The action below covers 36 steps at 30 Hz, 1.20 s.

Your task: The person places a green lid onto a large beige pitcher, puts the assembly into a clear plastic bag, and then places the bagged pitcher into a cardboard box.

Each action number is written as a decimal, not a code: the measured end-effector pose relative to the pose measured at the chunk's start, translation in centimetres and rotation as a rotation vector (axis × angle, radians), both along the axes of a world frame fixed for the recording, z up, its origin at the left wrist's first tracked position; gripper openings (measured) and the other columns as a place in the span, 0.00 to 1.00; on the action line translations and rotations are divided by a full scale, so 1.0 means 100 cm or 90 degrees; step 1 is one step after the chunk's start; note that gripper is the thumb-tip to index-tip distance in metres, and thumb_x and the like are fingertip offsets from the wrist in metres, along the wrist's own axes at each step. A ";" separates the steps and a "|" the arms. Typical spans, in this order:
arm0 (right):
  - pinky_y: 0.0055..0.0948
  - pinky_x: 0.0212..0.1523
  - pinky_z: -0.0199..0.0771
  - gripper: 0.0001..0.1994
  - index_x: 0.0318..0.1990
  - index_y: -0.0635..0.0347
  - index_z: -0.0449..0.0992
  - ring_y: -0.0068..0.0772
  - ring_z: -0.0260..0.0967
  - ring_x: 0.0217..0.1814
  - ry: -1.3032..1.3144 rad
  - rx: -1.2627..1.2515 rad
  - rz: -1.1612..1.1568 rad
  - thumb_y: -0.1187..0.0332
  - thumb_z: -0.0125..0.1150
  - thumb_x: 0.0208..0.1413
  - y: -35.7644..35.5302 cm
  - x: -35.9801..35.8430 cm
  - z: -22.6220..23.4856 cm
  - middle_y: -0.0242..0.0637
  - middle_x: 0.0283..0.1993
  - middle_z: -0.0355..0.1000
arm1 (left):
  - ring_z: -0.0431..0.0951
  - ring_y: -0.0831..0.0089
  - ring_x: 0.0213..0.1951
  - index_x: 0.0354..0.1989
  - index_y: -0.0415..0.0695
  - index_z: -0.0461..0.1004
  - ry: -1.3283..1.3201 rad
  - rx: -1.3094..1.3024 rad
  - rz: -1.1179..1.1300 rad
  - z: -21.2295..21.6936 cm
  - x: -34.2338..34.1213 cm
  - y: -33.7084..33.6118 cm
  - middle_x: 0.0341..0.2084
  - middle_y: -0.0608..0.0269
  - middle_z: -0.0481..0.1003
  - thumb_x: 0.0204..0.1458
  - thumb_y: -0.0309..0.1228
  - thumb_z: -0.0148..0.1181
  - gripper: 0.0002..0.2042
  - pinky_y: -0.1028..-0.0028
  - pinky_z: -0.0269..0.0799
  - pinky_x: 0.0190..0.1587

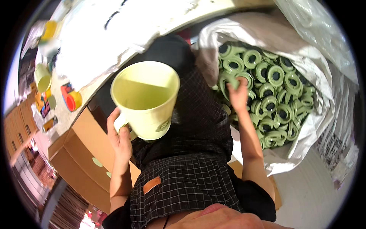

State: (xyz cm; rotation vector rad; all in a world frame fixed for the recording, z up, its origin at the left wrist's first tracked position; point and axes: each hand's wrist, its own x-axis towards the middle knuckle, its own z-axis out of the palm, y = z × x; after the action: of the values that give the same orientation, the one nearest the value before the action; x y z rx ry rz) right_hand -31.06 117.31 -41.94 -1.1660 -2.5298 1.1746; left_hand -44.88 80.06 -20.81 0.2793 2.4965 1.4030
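My left hand (120, 133) grips a pale green mug (152, 118) by its handle, above my lap. The mug is tilted so that its inside shows, with nothing in it; a dark round print marks its side. Over at the right, my right hand (239, 95) is closed on a green ring-shaped lid (230, 81), slightly blurred, at the left side of an open white sack (297, 158). Heaped in that sack are many green ring-shaped lids (275, 76) with dark centres.
A table (78, 82) covered partly by white plastic runs along the upper left. On it lie another pale green cup (42, 78) and a red and yellow tape dispenser (70, 98). An open cardboard box (78, 162) stands at my left. Clear plastic wrapping (320, 34) hangs beyond the sack.
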 end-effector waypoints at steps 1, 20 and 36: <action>0.43 0.50 0.72 0.17 0.48 0.62 0.67 0.48 0.74 0.48 0.138 0.031 -0.045 0.67 0.63 0.55 0.007 -0.004 0.026 0.47 0.47 0.74 | 0.68 0.77 0.37 0.63 0.35 0.61 0.005 0.011 -0.006 -0.002 -0.004 -0.002 0.38 0.63 0.70 0.63 0.49 0.51 0.30 0.76 0.63 0.41; 0.32 0.47 0.68 0.28 0.50 0.70 0.75 0.35 0.69 0.45 0.408 -0.239 0.116 0.47 0.54 0.63 -0.049 -0.072 0.169 0.41 0.41 0.72 | 0.74 0.55 0.58 0.58 0.37 0.67 -0.012 0.160 -0.207 0.008 -0.010 0.008 0.60 0.50 0.70 0.56 0.20 0.55 0.20 0.65 0.71 0.58; 0.33 0.35 0.65 0.30 0.56 0.66 0.75 0.36 0.63 0.33 0.439 0.040 0.683 0.45 0.51 0.63 -0.106 -0.083 0.238 0.37 0.33 0.67 | 0.71 0.59 0.61 0.60 0.38 0.67 -0.125 0.251 -0.206 0.001 -0.003 -0.022 0.62 0.49 0.68 0.58 0.30 0.55 0.21 0.66 0.65 0.62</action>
State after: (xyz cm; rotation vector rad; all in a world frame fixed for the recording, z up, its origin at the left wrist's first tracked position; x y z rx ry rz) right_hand -39.33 106.75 -18.11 0.6834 -2.4823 1.2780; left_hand -45.17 77.88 -20.75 0.5629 1.9038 1.6752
